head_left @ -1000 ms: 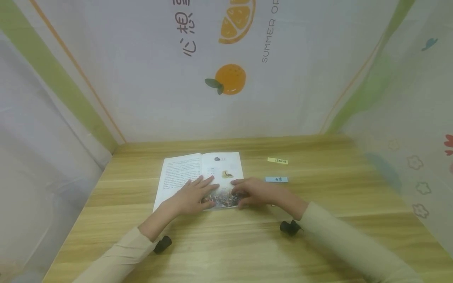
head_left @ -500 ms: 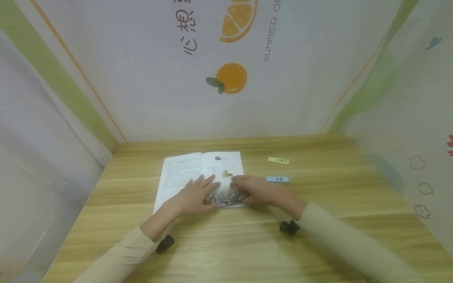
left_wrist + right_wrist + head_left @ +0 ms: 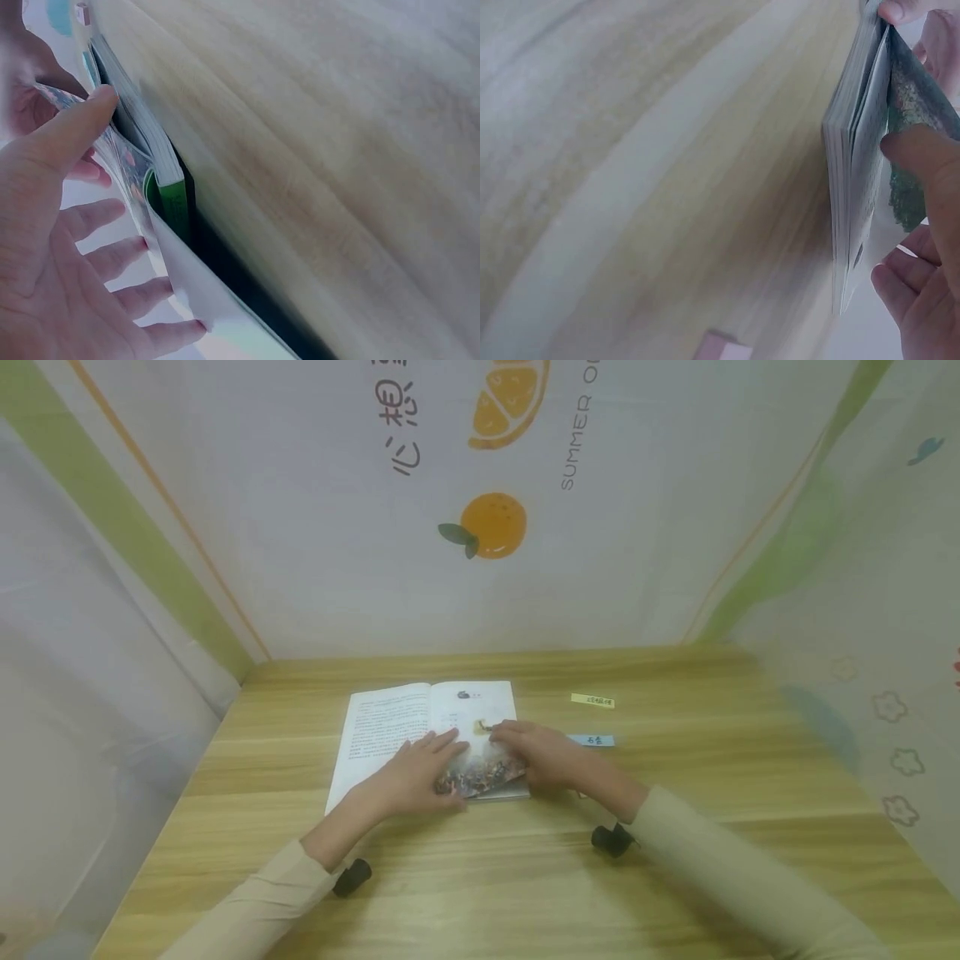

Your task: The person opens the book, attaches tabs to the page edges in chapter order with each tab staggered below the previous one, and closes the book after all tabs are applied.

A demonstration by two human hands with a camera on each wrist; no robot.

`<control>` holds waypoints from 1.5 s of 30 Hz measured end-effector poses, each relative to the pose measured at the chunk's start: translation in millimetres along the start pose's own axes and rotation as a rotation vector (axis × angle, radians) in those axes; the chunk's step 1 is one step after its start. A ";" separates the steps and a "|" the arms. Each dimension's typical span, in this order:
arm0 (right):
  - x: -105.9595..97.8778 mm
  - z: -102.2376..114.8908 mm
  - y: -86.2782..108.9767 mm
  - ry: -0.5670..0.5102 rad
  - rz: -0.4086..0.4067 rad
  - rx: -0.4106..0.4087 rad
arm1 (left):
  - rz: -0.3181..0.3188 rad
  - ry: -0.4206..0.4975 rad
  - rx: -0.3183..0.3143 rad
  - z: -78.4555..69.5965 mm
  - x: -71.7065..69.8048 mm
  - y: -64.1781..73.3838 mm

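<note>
An open book (image 3: pixel 382 727) lies on the wooden table, printed text on its left page and a coloured picture along the bottom of its right page. My left hand (image 3: pixel 420 774) rests spread over the lower middle of the book, thumb near the bottom edge. At the right page's outer edge, my right hand (image 3: pixel 547 756) pinches a page, whose lower right corner is raised. From the right wrist, this lifted leaf (image 3: pixel 909 187) shows between thumb and fingers, apart from the page block (image 3: pixel 844 157) beneath. A green spine (image 3: pixel 172 206) appears in the left wrist view.
A yellow paper strip (image 3: pixel 592 701) and a blue paper strip (image 3: pixel 596 741), both with handwriting, lie right of the book. A small pink and white piece (image 3: pixel 724 349) lies nearby. Printed curtains (image 3: pixel 600 568) surround the table (image 3: pixel 480 877).
The right hand has moved slightly up along the page's right edge, and the page's lower right corner has come up off the pages beneath. The left hand has stayed nearly in place.
</note>
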State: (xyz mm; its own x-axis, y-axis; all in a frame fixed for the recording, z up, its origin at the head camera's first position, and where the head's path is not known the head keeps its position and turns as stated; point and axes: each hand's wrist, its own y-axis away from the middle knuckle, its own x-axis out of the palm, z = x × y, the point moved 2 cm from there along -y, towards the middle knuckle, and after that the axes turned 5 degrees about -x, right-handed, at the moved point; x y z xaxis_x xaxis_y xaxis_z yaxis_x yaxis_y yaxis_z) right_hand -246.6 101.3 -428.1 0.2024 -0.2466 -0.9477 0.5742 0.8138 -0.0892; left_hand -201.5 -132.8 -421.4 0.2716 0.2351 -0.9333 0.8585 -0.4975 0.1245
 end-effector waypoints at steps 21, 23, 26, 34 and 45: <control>-23.5 -26.6 30.9 -0.104 -0.168 0.049 | -0.359 0.240 0.071 30.9 -37.7 17.2; -22.1 -28.3 33.7 -0.101 -0.168 0.028 | -0.386 0.262 0.035 38.1 -47.9 25.0; -18.4 -30.8 36.6 -0.086 -0.150 0.024 | -0.396 0.267 -0.024 48.9 -61.0 34.5; -11.4 -23.9 33.1 -0.089 -0.068 0.041 | -0.461 0.178 0.001 70.7 -69.1 46.7; 2.7 1.4 10.9 -0.046 0.019 -0.014 | -0.314 0.002 -0.085 60.4 -33.7 35.3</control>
State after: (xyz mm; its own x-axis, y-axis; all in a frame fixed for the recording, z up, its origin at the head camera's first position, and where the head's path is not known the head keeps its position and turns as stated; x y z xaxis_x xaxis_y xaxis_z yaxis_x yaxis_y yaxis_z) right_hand -238.7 108.7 -431.2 0.2498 -0.2549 -0.9341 0.5592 0.8256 -0.0757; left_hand -206.6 -208.6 -406.0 -0.0109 0.3678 -0.9298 0.9339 -0.3287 -0.1410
